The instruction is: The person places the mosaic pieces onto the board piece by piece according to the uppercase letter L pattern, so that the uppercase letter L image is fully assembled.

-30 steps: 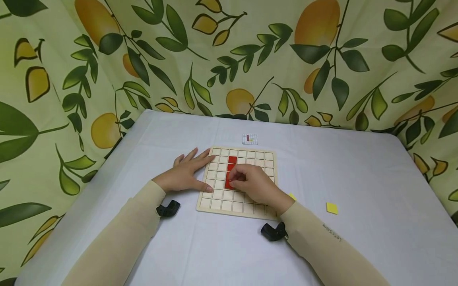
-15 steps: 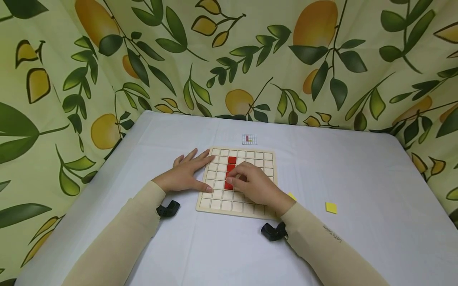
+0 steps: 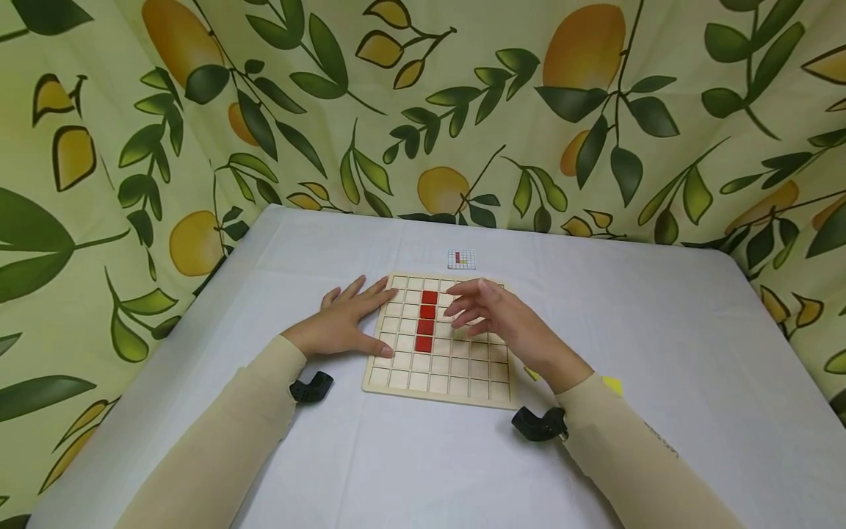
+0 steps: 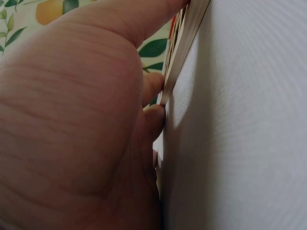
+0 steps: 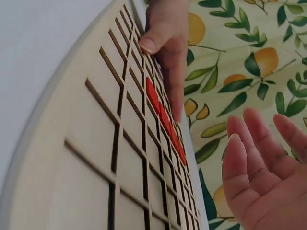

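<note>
A wooden grid board lies flat on the white table. Several red square tiles form one straight column in its cells; the right wrist view shows these red tiles too. My left hand rests on the board's left edge, thumb and index finger on the board, fingers spread. Above the board's right half hovers my right hand, fingers loosely bent and holding nothing. Just right of the board lies a yellow tile, partly hidden by the right arm. Another yellow tile sits farther right, partly behind the sleeve.
A small printed grid card with red and yellow marks lies beyond the board's far edge. White cloth covers the table. Behind it hangs a leaf-and-fruit patterned curtain. Each wrist carries a black camera.
My right hand has let go of the lowest red tile and moved up and to the right, uncovering the red column. The left hand has stayed in place.
</note>
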A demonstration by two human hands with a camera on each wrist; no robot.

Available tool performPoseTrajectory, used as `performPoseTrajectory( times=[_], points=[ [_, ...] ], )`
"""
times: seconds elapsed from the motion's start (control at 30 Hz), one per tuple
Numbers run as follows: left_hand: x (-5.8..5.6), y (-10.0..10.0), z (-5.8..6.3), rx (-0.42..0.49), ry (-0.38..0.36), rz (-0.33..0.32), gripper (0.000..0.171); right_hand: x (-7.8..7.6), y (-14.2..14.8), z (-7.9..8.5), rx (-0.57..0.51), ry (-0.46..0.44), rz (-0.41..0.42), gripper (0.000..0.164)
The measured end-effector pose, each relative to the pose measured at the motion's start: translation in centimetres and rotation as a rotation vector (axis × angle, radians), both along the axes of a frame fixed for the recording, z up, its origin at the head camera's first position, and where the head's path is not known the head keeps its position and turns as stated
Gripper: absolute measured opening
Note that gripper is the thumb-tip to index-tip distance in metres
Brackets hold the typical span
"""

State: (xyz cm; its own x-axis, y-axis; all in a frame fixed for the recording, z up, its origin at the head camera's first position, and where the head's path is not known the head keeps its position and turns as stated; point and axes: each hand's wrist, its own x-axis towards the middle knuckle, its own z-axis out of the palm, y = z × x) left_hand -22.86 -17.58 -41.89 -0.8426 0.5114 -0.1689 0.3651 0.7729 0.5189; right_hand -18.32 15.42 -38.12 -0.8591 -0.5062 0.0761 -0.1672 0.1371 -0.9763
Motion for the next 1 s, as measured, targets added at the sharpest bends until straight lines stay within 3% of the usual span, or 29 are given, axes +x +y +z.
performPoseTrajectory(
  times=[0.27, 0.5, 0.8, 1.0],
  points=[
    [0.0, 0.0, 0.0, 0.004, 0.003, -0.004, 0.121, 0.2, 4.8, -0.3, -0.116, 0.009, 0.043, 0.077],
    [0.0, 0.0, -0.1, -0.003, 0.008, -0.006, 0.121, 0.8, 8.3, -0.9, -0.154, 0.004, 0.045, 0.074],
    [0.0, 0.0, 0.0, -0.014, 0.004, 0.003, 0.121, 1.4, 11.1, -1.9, -0.065, -0.002, -0.046, 0.063],
    [0.0, 0.0, 0.1, -0.015, 0.000, 0.002, 0.121, 1.2, 11.9, -3.6, 0.109, 0.025, -0.087, 0.047]
  ],
)
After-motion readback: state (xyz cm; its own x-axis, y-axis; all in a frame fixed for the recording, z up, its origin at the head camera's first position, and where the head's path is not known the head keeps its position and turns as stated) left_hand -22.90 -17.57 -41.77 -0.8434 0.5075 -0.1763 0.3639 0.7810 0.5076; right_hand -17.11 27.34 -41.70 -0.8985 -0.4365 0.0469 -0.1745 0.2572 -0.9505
